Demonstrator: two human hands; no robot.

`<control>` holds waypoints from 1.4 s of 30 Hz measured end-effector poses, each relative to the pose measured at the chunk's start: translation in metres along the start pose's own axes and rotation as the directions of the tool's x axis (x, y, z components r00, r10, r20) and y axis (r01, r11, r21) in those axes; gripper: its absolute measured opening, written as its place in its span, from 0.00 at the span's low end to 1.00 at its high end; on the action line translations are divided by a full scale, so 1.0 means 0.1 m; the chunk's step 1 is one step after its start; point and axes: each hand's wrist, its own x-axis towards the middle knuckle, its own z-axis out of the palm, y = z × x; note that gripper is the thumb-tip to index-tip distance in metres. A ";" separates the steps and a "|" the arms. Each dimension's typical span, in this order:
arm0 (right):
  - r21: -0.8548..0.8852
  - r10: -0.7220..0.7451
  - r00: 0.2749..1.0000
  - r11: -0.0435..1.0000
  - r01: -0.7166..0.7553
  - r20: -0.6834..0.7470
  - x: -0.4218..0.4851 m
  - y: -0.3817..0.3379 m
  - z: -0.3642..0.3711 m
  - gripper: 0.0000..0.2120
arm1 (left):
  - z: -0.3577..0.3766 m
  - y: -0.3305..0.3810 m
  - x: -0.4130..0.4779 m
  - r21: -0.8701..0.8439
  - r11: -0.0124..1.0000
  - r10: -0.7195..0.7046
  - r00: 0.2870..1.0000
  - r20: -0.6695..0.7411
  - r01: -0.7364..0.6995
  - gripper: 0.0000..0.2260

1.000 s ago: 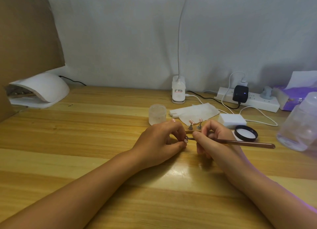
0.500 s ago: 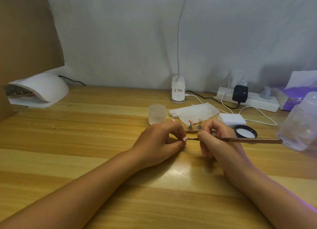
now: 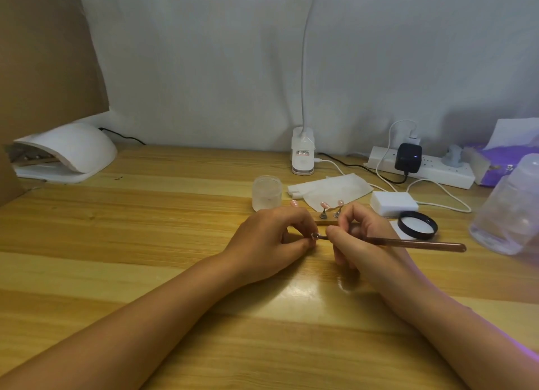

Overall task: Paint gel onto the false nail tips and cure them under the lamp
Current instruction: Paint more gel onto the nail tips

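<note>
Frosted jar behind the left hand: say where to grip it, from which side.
Grip the frosted jar round its side wall, probably from the left: it stands upright, the tissue lies at its right, the left hand just in front.

A single wide-angle view looks from the person's head, forward and down across the wooden bench point(image 3: 145, 243) toward the white backdrop point(image 3: 233, 68). It sits close: both forearms enter from the bottom edge, and the left hand point(image 3: 271, 240) and right hand point(image 3: 361, 238) meet near mid-frame.
</note>
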 end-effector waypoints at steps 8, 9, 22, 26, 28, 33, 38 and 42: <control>0.045 -0.025 0.998 0.999 0.028 -0.065 -0.01 0.00 0.01 0.06 | 0.00 0.00 0.01 -0.044 0.999 -0.012 1.000 -0.017 0.011 0.03; 0.089 -0.021 0.996 0.996 0.028 -0.083 0.00 0.01 0.00 0.07 | 0.00 0.00 0.01 -0.045 0.999 -0.016 1.000 -0.020 0.015 0.03; 0.284 0.017 0.988 0.958 0.027 -0.153 -0.02 -0.05 -0.01 0.11 | -0.01 0.03 0.00 -0.039 0.999 -0.039 0.999 -0.035 0.037 0.03; 0.267 0.023 0.989 0.964 0.017 -0.146 -0.02 -0.04 -0.01 0.07 | -0.01 0.04 0.00 -0.027 0.999 -0.019 0.999 -0.038 0.018 0.04; 0.236 0.026 0.984 0.972 0.016 -0.174 -0.02 -0.03 -0.01 0.07 | -0.01 0.04 0.00 -0.029 0.999 -0.027 0.999 -0.044 0.025 0.03; 0.129 0.036 0.983 0.992 -0.013 -0.178 -0.01 -0.01 0.00 0.08 | -0.01 0.02 0.01 -0.025 0.999 -0.048 0.998 -0.040 0.047 0.03; 0.062 0.028 0.985 0.998 -0.017 -0.173 -0.01 0.00 0.00 0.07 | 0.00 0.02 0.01 -0.023 0.999 -0.048 0.998 -0.045 0.047 0.04; 0.030 0.017 0.986 0.999 -0.012 -0.165 -0.01 0.01 0.00 0.07 | 0.00 0.02 0.01 -0.028 0.998 -0.050 0.998 -0.039 0.049 0.05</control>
